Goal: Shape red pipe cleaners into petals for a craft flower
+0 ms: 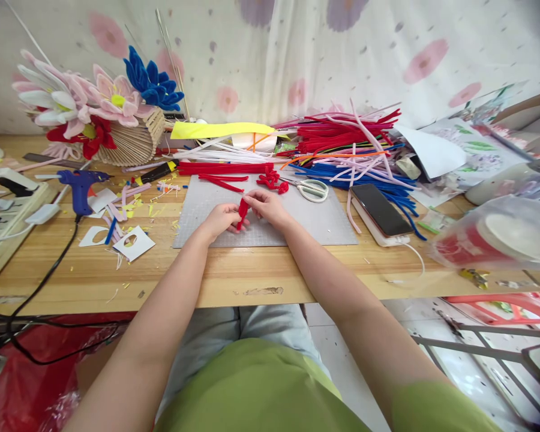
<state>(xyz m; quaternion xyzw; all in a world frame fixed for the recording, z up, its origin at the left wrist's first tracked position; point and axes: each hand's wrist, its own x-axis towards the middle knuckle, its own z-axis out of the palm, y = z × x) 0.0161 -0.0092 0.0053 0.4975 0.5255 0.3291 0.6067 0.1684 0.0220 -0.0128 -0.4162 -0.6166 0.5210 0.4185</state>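
Observation:
Between my two hands, above the grey cutting mat (324, 225), is a short folded piece of red pipe cleaner (242, 211). My left hand (227, 219) has its fingers closed around the lower part of it. The fingertips of my right hand (266, 206) pinch its upper end. Just beyond my hands lie cut red pipe cleaners (222, 180) and a small heap of curled red pieces (272, 179). Scissors with pale green handles (314, 190) rest on the mat to the right of that heap.
A blue glue gun (81, 189) and white card scraps (134, 243) lie left. Fuzzy flowers (112, 99) stand in a stick-sided holder (137, 141). Piles of coloured pipe cleaners (342, 135) fill the back. Rightward are a phone (380, 210) and a bagged cup (472, 240).

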